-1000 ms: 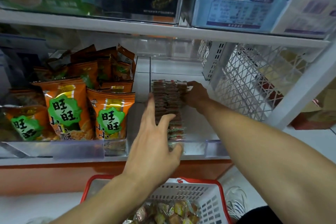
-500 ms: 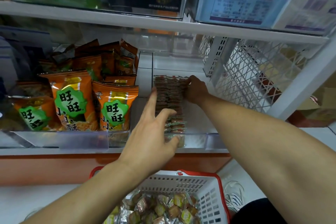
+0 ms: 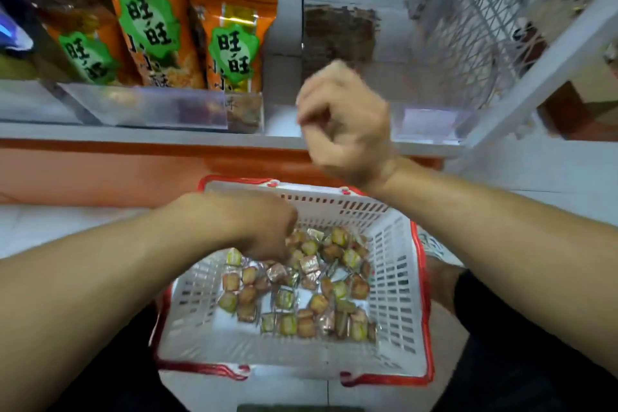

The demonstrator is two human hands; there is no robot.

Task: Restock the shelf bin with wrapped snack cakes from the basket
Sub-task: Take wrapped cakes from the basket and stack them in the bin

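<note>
While the left hand [image 3: 264, 227] reaches among cakes [image 3: 301, 291] in the basket [image 3: 398, 278], its grip hidden, the right hand [image 3: 344, 124] hovers loosely curled, holding nothing.

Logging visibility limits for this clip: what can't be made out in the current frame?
- Left hand, head view: fingertips buried among the snack cakes in the basket; whether it holds one is unclear.
- Right hand: motion-blurred, curled; anything inside cannot be told.
- Shelf bin: the brown stack inside is smeared; no single wrappers or count.
- Orange snack bags: tops cut off by the upper edge.
</note>
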